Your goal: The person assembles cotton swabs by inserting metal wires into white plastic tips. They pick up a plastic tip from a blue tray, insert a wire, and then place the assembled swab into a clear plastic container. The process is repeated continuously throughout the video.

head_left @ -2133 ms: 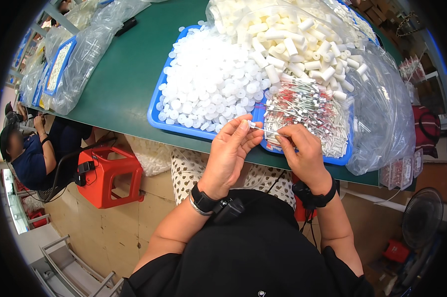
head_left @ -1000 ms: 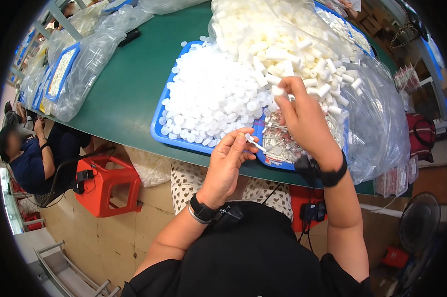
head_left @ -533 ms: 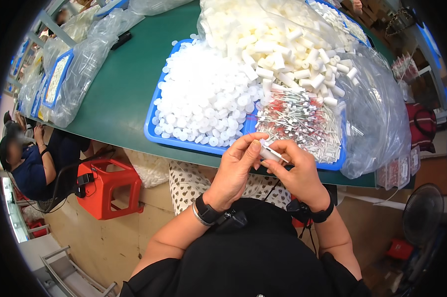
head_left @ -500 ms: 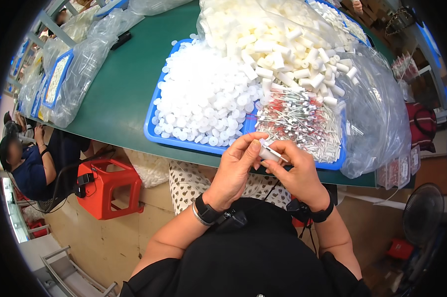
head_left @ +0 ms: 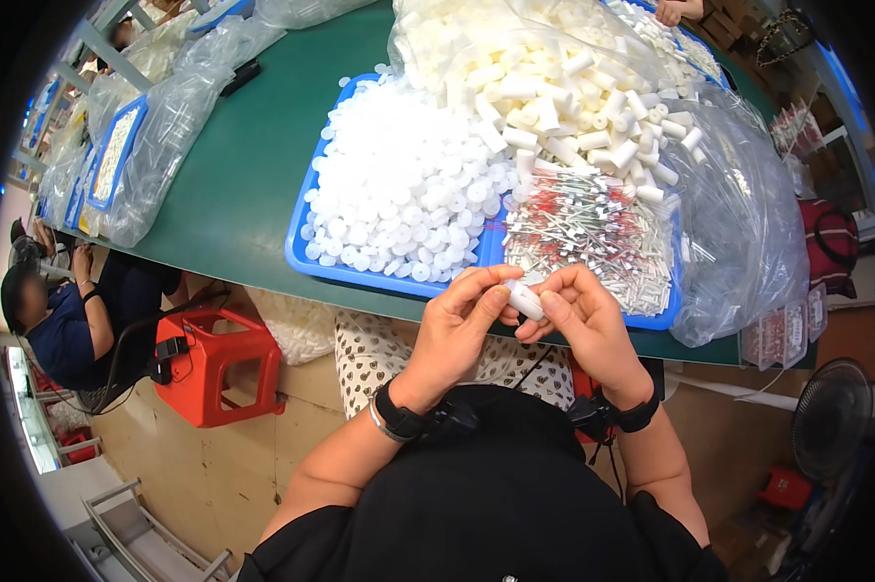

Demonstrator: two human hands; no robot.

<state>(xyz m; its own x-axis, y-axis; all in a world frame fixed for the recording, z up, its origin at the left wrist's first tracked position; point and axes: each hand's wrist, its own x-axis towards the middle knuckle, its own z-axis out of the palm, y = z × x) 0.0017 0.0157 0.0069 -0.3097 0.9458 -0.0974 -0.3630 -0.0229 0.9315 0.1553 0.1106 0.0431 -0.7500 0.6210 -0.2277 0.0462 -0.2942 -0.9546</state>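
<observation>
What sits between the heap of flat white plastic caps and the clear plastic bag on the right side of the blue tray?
In the head view, a pile of thin metal pins with red bands lies between the white caps and the clear bag, with cream plastic tubes heaped behind.

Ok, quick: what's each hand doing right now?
Left hand: closed, fingers pinching the small white tube.
Right hand: closed on the same tube's other end.
</observation>
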